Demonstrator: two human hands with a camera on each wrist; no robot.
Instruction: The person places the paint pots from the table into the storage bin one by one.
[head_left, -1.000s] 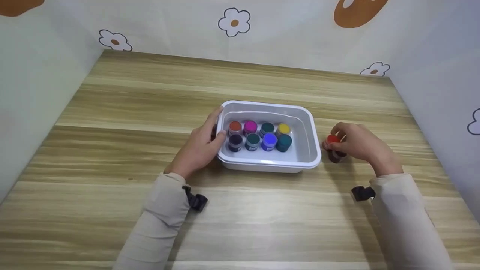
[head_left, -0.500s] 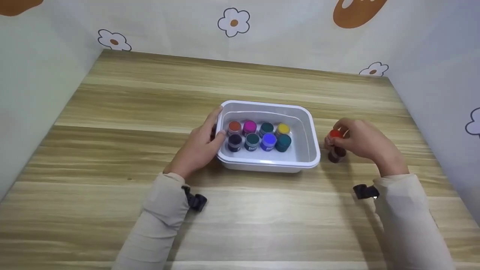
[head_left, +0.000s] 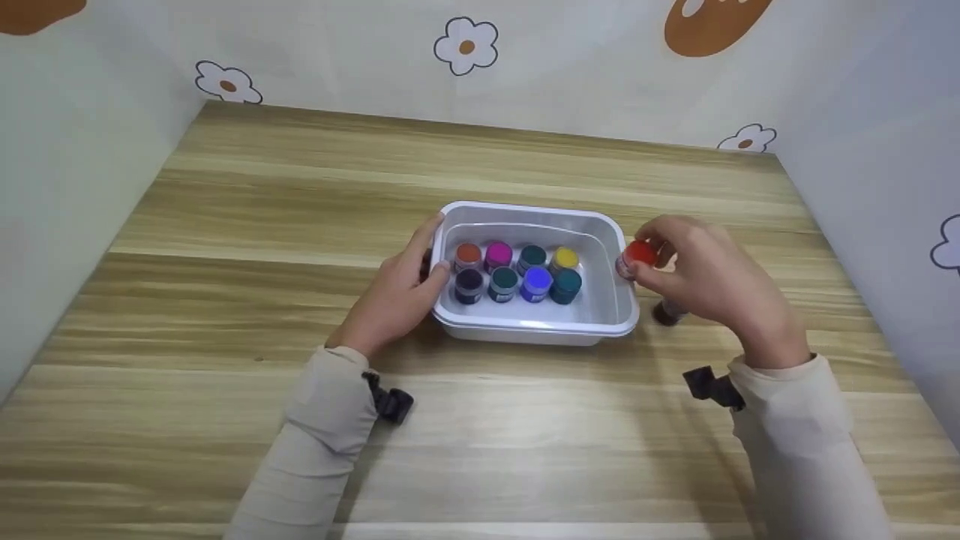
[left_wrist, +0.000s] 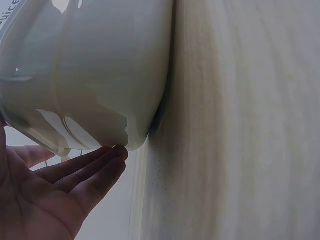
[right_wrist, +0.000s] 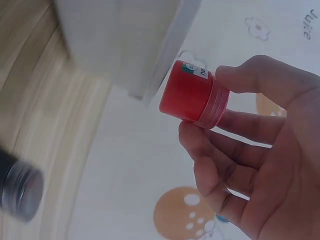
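Observation:
My left hand (head_left: 394,296) holds the left end of a white plastic tub (head_left: 536,328), thumb at the rim; in the left wrist view its fingers (left_wrist: 95,170) lie against the outer wall. Two rows of small paint jars stand upright in the tub, among them a yellow jar (head_left: 565,260), a magenta jar (head_left: 499,256) and a blue jar (head_left: 537,283). My right hand (head_left: 716,281) pinches a red paint jar (right_wrist: 187,92) by its lid between thumb and fingers. That jar is raised at the tub's right rim, slightly tilted.
A dark paint jar (head_left: 667,312) stands on the wooden table (head_left: 517,442) just right of the tub, partly hidden under my right hand. Behind the table hangs a pale wall covering (head_left: 360,60) with flower prints.
My right hand has lifted the red paint jar and carried it left to the tub's right rim, away from the dark jar. My left hand and the tub stay put.

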